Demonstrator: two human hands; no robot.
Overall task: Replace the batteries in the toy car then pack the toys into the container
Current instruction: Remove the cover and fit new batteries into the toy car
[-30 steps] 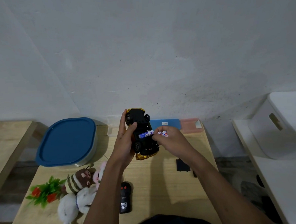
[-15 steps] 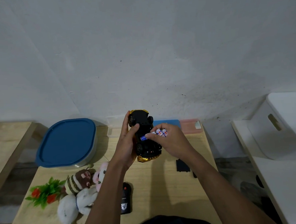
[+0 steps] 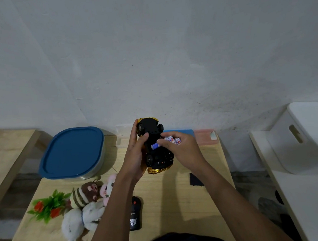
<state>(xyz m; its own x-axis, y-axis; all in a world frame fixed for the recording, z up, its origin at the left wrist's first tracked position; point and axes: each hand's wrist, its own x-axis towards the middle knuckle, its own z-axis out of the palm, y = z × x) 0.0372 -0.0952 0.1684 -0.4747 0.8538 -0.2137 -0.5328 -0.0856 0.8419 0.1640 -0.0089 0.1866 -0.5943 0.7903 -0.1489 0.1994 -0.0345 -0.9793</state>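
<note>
My left hand grips a black and gold toy car, held upside down above the wooden table, its wheels and black underside facing me. My right hand pinches a blue battery against the car's underside, with two more white batteries tucked between its fingers. A black battery cover lies on the table to the right. The container with a blue lid stands shut at the back left.
Plush toys and a plastic plant with red flowers lie at the table's front left. A black remote control rests near my left forearm. A blue pad and a pink one sit against the wall. White furniture stands to the right.
My right hand has pushed the blue battery lower onto the car's underside. The car has tipped slightly further from me. Nothing on the table has moved.
</note>
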